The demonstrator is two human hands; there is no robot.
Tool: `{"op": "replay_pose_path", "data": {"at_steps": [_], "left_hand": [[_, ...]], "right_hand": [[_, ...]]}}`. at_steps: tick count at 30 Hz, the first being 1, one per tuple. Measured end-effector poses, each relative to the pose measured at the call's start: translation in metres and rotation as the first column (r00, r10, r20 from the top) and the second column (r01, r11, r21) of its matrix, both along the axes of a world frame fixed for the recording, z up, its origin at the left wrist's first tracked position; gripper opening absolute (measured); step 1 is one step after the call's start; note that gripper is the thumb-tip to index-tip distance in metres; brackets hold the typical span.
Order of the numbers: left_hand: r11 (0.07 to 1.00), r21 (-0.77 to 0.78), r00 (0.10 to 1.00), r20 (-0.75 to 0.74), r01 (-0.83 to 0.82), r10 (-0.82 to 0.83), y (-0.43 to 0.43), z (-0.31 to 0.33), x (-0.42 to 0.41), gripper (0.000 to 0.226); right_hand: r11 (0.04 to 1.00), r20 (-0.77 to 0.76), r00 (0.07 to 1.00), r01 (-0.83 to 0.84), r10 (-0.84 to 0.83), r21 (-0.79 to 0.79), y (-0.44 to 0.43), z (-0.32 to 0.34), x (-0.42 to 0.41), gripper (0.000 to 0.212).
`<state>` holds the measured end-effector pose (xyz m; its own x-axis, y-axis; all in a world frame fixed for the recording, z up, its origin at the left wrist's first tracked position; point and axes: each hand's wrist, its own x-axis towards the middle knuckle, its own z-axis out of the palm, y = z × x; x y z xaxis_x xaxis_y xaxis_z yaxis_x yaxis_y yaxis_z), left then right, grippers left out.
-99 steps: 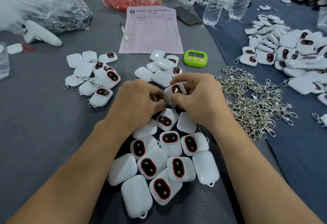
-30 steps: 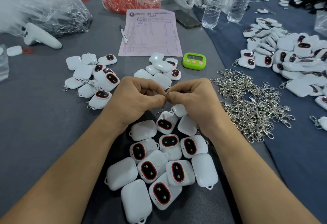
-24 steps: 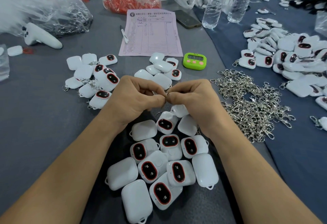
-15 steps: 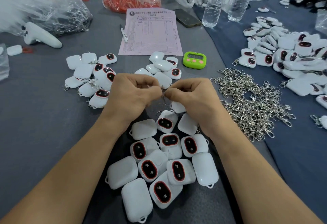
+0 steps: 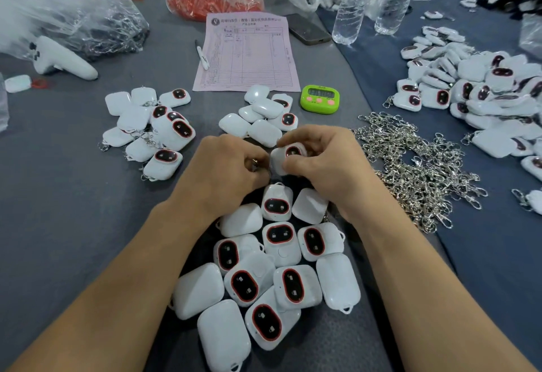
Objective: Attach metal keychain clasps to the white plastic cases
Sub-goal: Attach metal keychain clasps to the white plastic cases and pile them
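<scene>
Now the white case (image 5: 289, 156) sits raised over the bench (image 5: 73, 225), clamped in your right hand (image 5: 325, 166), while your left hand (image 5: 225, 169) pinches the clasp (image 5: 255, 162) (barely visible) just beside it; slacken that pinch and it may slip free before hooking on.

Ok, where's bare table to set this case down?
Bare grey cloth left of the left hand, this side of the finished pile; also blue cloth this side of the clasp heap. Crowded near middle: loose cases.
</scene>
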<state>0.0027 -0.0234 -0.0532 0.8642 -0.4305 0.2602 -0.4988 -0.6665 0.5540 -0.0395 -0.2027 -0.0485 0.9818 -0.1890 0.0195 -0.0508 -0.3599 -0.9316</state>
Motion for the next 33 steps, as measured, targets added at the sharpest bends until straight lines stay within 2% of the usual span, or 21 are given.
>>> {"op": "replay_pose_path", "data": {"at_steps": [7, 14, 22, 25, 30, 33], "left_hand": [[1.0, -0.016, 0.999, -0.048, 0.005, -0.006, 0.0032, -0.0021, 0.0035, 0.014], [0.999, -0.036, 0.999, -0.04, 0.021, -0.023, 0.0042, -0.0058, 0.0058, 0.015], [1.0, 0.01, 1.0, 0.011, 0.009, -0.01, 0.0036, -0.006, 0.0018, 0.011], [1.0, 0.02, 0.998, 0.067, 0.0, -0.001, 0.0016, -0.0047, -0.0016, 0.006], [0.999, 0.024, 0.992, 0.127, -0.025, 0.022, 0.0, -0.0046, -0.0003, 0.013], [0.996, -0.076, 0.992, 0.109, -0.053, 0.061, 0.0016, -0.0051, -0.0007, 0.008]], "right_hand": [[0.993, 0.065, 0.997, 0.053, -0.046, -0.106, 0.0051, -0.0027, 0.0012, 0.019], [0.973, 0.066, 0.998, 0.026, -0.011, -0.228, 0.006, -0.0002, -0.0004, 0.018], [0.964, 0.052, 0.998, -0.01, 0.024, -0.265, 0.0047, -0.0007, 0.001, 0.018], [0.981, 0.02, 0.999, -0.026, 0.03, -0.191, 0.0032, -0.0033, 0.002, 0.012], [0.999, -0.023, 1.0, 0.01, -0.011, -0.05, 0.0071, -0.0067, 0.0021, 0.013], [0.992, -0.07, 0.997, 0.02, -0.011, 0.128, 0.0061, -0.0041, 0.0037, 0.014]]}}
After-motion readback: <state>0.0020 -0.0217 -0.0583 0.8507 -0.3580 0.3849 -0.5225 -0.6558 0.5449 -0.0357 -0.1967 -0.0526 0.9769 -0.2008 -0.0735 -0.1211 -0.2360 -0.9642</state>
